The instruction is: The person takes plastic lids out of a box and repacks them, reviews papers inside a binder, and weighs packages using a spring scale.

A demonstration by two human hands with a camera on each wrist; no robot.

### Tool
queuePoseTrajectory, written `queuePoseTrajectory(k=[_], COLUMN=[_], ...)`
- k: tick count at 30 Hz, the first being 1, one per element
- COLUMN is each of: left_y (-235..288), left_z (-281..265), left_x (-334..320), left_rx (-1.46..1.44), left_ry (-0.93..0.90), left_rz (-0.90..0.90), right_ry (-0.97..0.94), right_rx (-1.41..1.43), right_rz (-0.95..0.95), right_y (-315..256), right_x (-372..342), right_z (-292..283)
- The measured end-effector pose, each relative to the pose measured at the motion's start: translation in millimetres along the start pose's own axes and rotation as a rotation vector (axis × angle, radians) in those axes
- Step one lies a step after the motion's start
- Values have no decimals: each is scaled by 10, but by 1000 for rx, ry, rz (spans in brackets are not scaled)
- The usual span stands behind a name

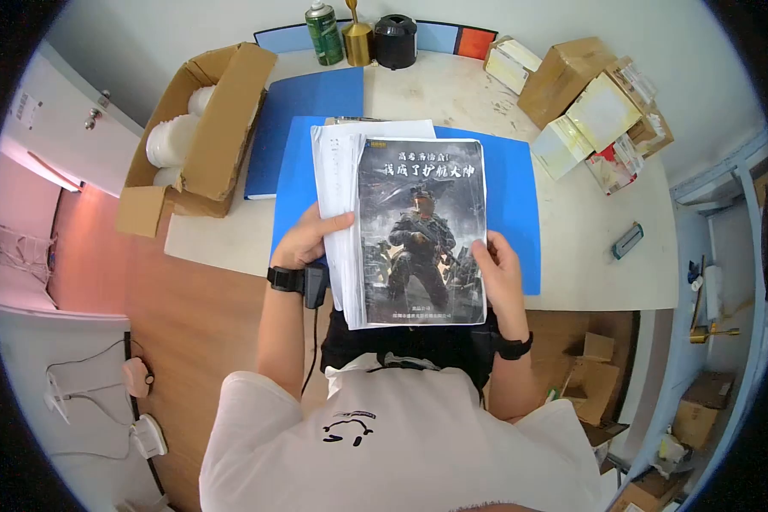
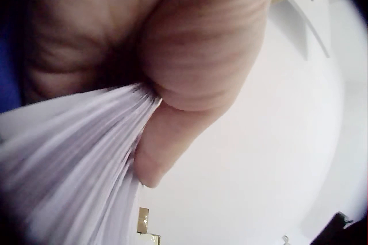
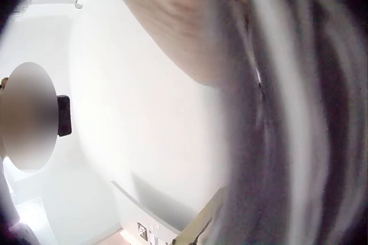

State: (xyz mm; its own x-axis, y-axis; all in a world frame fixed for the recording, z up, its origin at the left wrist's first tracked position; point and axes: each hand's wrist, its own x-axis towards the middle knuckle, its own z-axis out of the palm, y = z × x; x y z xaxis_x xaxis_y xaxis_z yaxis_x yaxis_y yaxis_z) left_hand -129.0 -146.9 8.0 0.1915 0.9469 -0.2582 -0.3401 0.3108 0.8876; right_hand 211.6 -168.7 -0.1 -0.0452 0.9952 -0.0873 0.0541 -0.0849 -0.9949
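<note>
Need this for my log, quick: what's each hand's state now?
Left hand: closed, holding the papers by their left side.
Right hand: closed, holding their right edge.

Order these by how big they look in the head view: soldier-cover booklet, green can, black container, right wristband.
1. Soldier-cover booklet
2. Green can and black container: too alike to rank
3. Right wristband
</note>
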Motion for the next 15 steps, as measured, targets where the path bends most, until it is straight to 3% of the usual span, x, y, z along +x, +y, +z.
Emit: queuePoseTrajectory(k=[8,10,15], left_y=[34,35,31], left_z=[15,-26,-28], left_x=[22,22,5], left_rx=[-139,-157,-74], left_ry=[23,17,59], left_rz=[-78,-72,-42], right_ry=[155,218,330], right_rx=[-81,-256,-321], right_rz=[-69,-224,-337], right_y=[49,45,83], right_x=[-68,-68,-92], right_z=[66,81,173])
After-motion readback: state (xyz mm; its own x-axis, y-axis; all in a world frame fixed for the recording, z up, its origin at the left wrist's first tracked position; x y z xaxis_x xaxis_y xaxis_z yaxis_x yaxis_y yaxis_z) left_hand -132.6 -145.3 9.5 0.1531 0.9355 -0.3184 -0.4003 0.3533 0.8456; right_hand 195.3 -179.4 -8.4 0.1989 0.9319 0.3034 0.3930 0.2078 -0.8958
